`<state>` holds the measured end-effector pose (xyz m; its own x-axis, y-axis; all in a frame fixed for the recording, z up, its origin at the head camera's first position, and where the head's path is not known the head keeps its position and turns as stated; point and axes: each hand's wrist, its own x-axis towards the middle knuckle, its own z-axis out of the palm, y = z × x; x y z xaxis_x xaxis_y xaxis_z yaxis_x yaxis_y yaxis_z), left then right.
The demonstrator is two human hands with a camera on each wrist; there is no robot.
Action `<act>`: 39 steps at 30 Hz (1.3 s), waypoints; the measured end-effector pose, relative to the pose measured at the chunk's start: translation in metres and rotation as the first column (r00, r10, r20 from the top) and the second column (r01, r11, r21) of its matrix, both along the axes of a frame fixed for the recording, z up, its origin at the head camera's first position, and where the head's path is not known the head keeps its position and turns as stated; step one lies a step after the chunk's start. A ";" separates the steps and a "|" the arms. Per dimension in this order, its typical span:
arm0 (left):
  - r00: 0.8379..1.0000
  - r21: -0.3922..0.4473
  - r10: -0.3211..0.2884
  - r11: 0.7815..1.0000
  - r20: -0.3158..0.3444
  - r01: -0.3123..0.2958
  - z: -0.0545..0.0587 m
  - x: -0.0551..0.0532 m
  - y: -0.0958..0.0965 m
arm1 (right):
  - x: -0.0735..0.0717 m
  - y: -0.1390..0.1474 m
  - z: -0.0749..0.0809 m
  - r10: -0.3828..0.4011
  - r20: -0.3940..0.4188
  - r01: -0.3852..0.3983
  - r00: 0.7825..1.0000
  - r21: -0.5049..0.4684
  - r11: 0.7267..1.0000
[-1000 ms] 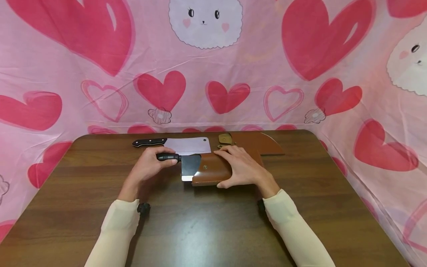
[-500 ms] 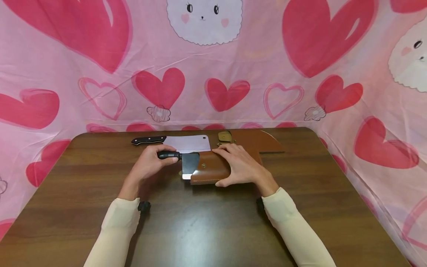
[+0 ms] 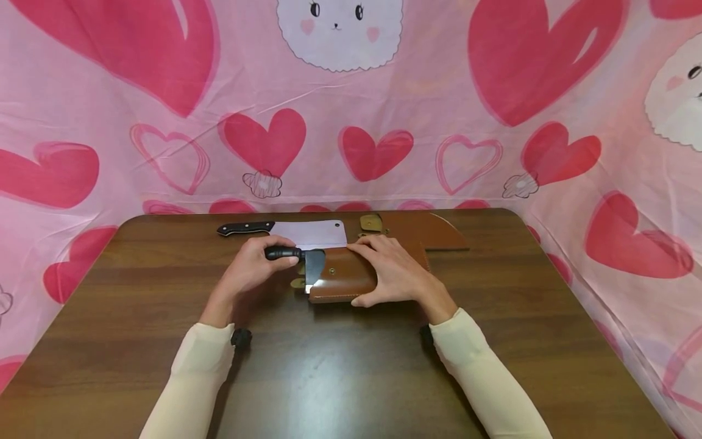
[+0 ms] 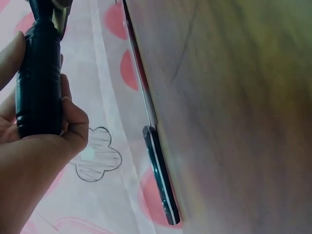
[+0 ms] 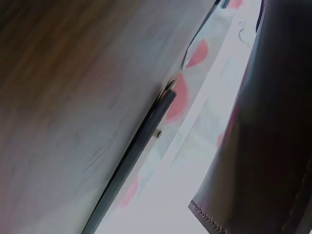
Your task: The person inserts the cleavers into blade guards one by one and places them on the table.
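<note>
In the head view my left hand (image 3: pixel 253 266) holds the black handle (image 3: pixel 283 252) of a cleaver, thumb and fingers around it; the left wrist view shows this handle (image 4: pixel 39 87) close up. Most of the cleaver's dark blade (image 3: pixel 314 268) is inside a brown leather sheath (image 3: pixel 345 275), with a strip showing at the sheath's mouth. My right hand (image 3: pixel 399 272) grips the sheath across its right part, thumb at the near edge and fingers at the far edge. A small strap tab (image 3: pixel 298 283) sticks out left of the blade. In the right wrist view the sheath (image 5: pixel 263 146) looks dark; the fingers are hidden.
Behind my hands a second cleaver (image 3: pixel 309 231) lies flat, its black handle to the left. A second brown sheath (image 3: pixel 419 230) with a strap tab (image 3: pixel 371 223) lies at the back right. The wooden table (image 3: pixel 323 378) ends at a pink heart-print cloth (image 3: pixel 378 110).
My left hand has moved slightly right, and the cleaver's blade is deeper in the sheath, less of it showing. The strap tab has come into view. My right hand has stayed about where it was.
</note>
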<state>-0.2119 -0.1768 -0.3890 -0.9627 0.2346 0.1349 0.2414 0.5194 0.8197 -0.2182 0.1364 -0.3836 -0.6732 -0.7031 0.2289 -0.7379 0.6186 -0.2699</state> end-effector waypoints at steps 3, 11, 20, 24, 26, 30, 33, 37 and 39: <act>1.000 0.005 -0.007 1.000 0.007 0.007 0.001 0.000 0.003 | 0.001 -0.002 0.001 0.010 -0.007 -0.010 1.000 -0.004 1.000; 0.999 0.014 0.008 1.000 0.041 -0.008 0.001 0.002 0.007 | 0.003 -0.005 0.000 0.012 -0.006 -0.012 1.000 -0.002 1.000; 1.000 -0.020 0.001 1.000 -0.020 -0.002 0.000 0.002 0.014 | 0.004 -0.008 -0.001 0.016 0.004 -0.016 1.000 -0.009 1.000; 1.000 -0.029 0.000 1.000 -0.023 0.000 -0.001 0.003 0.016 | 0.004 -0.008 -0.002 0.019 0.015 -0.019 1.000 -0.002 1.000; 1.000 -0.035 -0.004 0.999 -0.024 0.003 -0.001 0.003 0.017 | 0.004 -0.008 -0.002 0.020 0.014 -0.020 1.000 -0.001 1.000; 1.000 -0.043 -0.008 0.999 -0.029 0.006 -0.002 0.002 0.018 | 0.004 -0.010 -0.002 0.022 0.010 -0.022 1.000 -0.002 1.000; 1.000 -0.047 -0.009 0.999 -0.025 0.008 -0.004 0.002 0.018 | 0.004 -0.011 -0.003 0.026 0.026 -0.027 0.999 0.013 1.000; 0.999 -0.078 -0.034 0.996 -0.016 0.032 -0.006 -0.001 0.017 | 0.004 -0.013 -0.005 0.018 0.065 -0.021 0.998 0.046 0.999; 0.999 -0.103 -0.052 0.993 -0.013 0.051 -0.007 -0.002 0.016 | 0.005 -0.014 -0.006 0.004 0.082 -0.009 0.997 0.066 0.998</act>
<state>-0.2137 -0.1604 -0.3958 -0.9469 0.2972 0.1227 0.2826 0.5869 0.7588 -0.2133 0.1224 -0.3894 -0.6834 -0.7191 0.1263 -0.7189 0.6325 -0.2883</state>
